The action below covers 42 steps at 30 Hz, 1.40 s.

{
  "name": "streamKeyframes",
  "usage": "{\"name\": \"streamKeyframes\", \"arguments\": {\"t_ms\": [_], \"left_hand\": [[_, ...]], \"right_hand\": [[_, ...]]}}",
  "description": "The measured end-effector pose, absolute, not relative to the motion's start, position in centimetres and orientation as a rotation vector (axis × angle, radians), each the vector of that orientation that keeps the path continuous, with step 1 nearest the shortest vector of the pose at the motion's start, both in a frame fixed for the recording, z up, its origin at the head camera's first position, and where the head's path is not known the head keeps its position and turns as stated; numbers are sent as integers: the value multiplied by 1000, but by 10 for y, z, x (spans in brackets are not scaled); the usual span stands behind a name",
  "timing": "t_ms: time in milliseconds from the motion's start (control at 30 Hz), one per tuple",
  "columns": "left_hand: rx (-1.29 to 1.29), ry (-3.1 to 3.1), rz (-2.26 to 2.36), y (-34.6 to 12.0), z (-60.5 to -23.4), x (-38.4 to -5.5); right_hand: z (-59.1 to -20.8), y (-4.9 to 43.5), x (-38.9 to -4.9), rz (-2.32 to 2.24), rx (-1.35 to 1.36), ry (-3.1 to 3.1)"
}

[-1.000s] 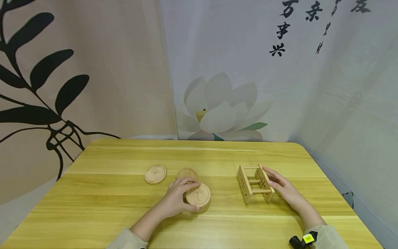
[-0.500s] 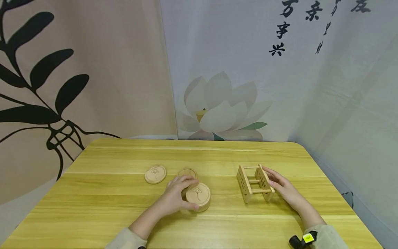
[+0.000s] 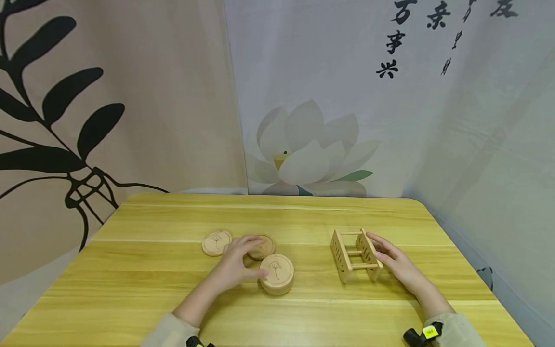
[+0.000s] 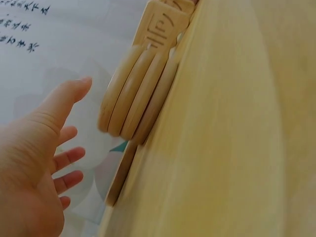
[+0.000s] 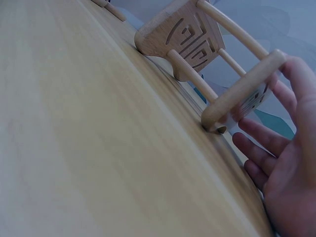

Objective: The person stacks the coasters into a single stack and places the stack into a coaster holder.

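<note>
In the head view my left hand (image 3: 236,262) reaches over the table with its fingers spread and nothing in its grasp. Its thumb is beside a stack of round wooden coasters (image 3: 277,274), the top one engraved with a ginkgo leaf. Its fingertips partly cover another wooden coaster (image 3: 263,248) behind. The left wrist view shows a gap between thumb and stacked coasters (image 4: 133,94). My right hand (image 3: 401,265) touches the outer right side of a wooden coaster rack (image 3: 355,255) with relaxed fingers. In the right wrist view the thumb meets the rack's side panel (image 5: 242,91).
Another engraved coaster (image 3: 216,242) lies flat at the left, behind the left hand. All of this stands on a wooden table (image 3: 325,318). A printed cloth backdrop (image 3: 325,96) hangs behind the table's far edge.
My left hand has let go of the coaster stack and moved left and back from it, uncovering more of the coaster behind. The right hand and the rack have stayed put.
</note>
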<state>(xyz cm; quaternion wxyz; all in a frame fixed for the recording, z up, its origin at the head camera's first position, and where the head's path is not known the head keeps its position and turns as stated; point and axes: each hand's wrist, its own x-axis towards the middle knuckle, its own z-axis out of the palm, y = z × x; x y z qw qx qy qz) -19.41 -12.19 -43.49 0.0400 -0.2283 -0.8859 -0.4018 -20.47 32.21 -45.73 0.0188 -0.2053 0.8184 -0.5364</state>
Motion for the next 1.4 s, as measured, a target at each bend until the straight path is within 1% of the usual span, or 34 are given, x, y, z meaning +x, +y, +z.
{"name": "streamKeyframes", "arguments": {"t_ms": [433,1400], "left_hand": [[-586,-2677,-1198,-146,-441,-208],[-367,-2711,-1185,-202,-454,-224]], "right_hand": [[-457,321,-204,-1660,-635,2541],[-457,322,-204,-1659,-626,2520]]}}
